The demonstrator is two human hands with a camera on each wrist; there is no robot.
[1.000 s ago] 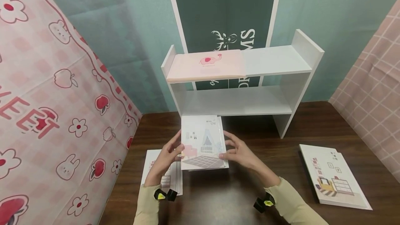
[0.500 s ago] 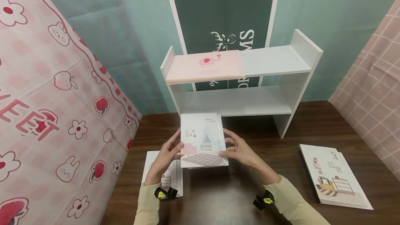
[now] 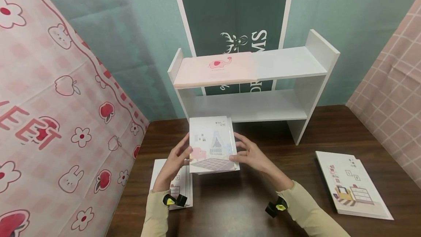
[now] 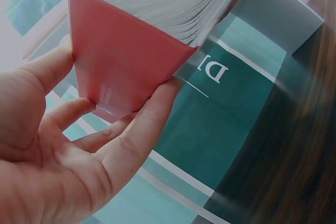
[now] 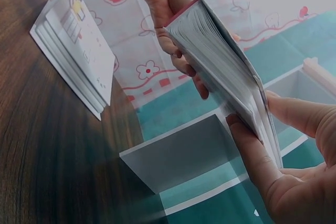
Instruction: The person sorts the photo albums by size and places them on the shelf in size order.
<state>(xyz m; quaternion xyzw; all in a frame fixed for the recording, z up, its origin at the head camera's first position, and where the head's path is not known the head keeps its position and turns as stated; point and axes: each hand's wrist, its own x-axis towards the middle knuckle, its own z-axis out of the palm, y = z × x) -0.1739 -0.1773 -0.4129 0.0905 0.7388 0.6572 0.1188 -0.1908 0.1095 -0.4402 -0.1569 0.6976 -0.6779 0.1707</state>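
Head view, left hand (image 3: 174, 162), right hand (image 3: 251, 154), gripping book (image 3: 212, 140) by sides

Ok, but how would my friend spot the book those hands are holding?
Find the white shelf on the dark table. In the head view, by the shelf's lower left corner, the left hand and right hand hold up a book. Unlike the left pile and right books, lying flat, it is off the table, with a checked floor drawn on it.

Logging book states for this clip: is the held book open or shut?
Shut: both wrist views show the red-spined book with its pages gathered between its covers.
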